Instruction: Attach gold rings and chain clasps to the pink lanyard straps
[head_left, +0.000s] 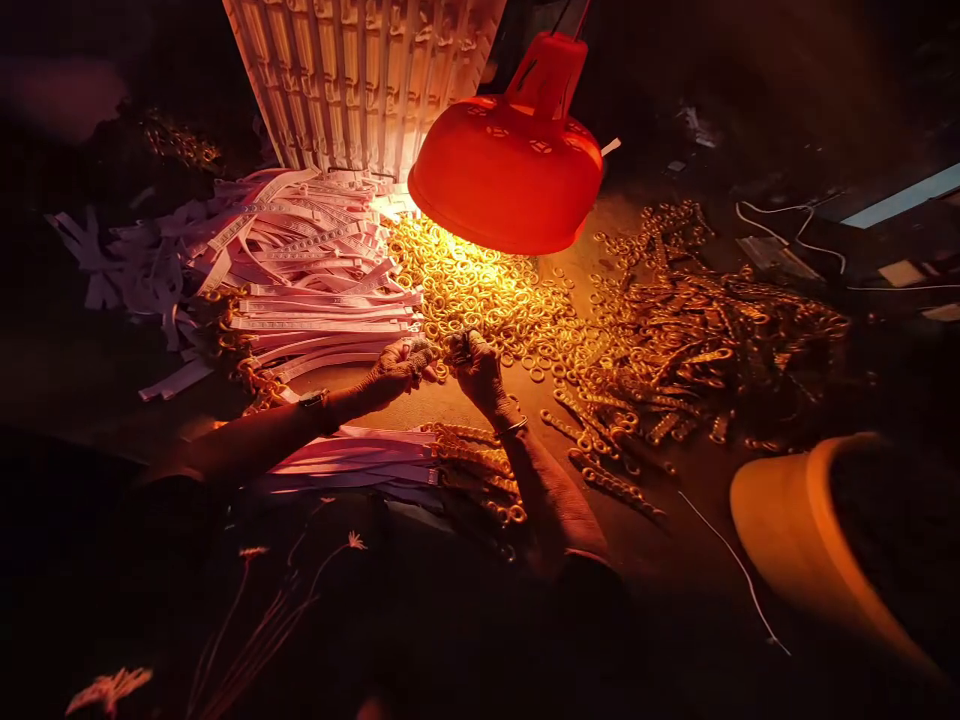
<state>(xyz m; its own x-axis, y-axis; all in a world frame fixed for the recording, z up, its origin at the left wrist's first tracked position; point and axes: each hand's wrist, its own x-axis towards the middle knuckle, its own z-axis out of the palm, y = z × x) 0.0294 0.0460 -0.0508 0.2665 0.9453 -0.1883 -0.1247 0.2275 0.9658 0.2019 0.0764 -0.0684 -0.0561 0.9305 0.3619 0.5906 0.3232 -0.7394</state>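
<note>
Working remotely, I log a dim floor scene under an orange plastic lamp shade (506, 150), with a white slatted crate (352, 80) behind it and an orange tub (795, 530) at lower right. Pale strips (315, 290) fan out to the left, loose gold-toned rings (480, 290) heap ahead, and linked chains (697, 340) spread right. Work is in hand at the near edge of the rings: the left hand (397, 368) and right hand (478, 368) nearly meet, fingers curled and pinching something too small to identify. Strips with chain ends (352, 460) lie beneath the forearms. Bare floor shows in a narrow band before the hands, bounded by rings and chains.
</note>
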